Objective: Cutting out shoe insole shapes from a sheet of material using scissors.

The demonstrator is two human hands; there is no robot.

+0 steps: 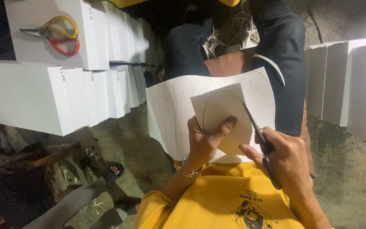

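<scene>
Here, the biggest things around me are the stacked white boxes (43, 93) on my left side and another row of white boxes (352, 85) on my right; a spare pair of scissors with yellow and red handles (56, 34) lies on top of the left stack, well apart from my work. In front of me sits another person in dark trousers (276, 63), close to the far edge of my sheet.

The white card sheet (170, 110) with pencil-drawn sole outlines is in the middle, above my lap, and one part of it (225, 114) is folded or lifted toward me. My left hand (204, 142) is closed on this part, thumb on top and fingers behind. My right hand (286, 159) is closed around the handles of the dark scissors (257, 129), whose blades sit on the card just beside the curved line.

To cut well, I think I should turn the card with the left hand and not twist the scissors, keep the blades just on the drawn curve, make short bites, and hold my thumb away from the blade path.
</scene>
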